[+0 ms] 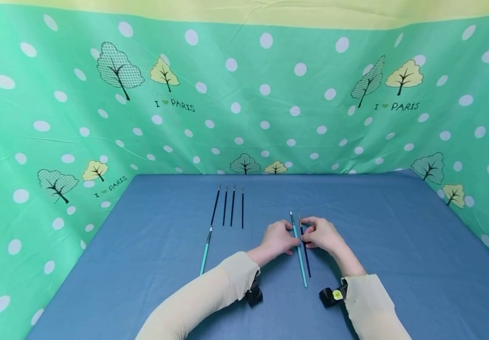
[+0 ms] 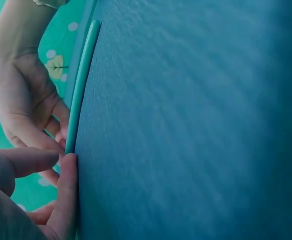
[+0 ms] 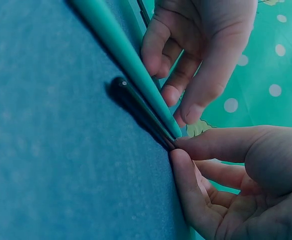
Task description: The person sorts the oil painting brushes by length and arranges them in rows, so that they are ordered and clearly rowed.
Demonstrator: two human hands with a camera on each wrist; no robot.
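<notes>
On the blue cloth, a turquoise-handled paintbrush (image 1: 299,255) lies beside a dark-handled paintbrush (image 1: 307,259), tips toward the back. My right hand (image 1: 326,236) pinches the dark brush between thumb and index finger, its handle end (image 3: 125,87) sticking out toward me. My left hand (image 1: 277,240) is at the turquoise brush from the left, fingers loosely bent and thumb reaching over its handle (image 3: 130,65). In the left wrist view, the left index fingertip (image 2: 69,162) is right at the turquoise handle, with the thumb held a little apart above.
Several thin dark paintbrushes (image 1: 232,208) stand in a row farther back on the left. Below them lies another turquoise brush (image 1: 205,252), partly behind my left sleeve (image 1: 210,293). A green dotted curtain (image 1: 265,89) borders the blue-covered table (image 1: 151,226).
</notes>
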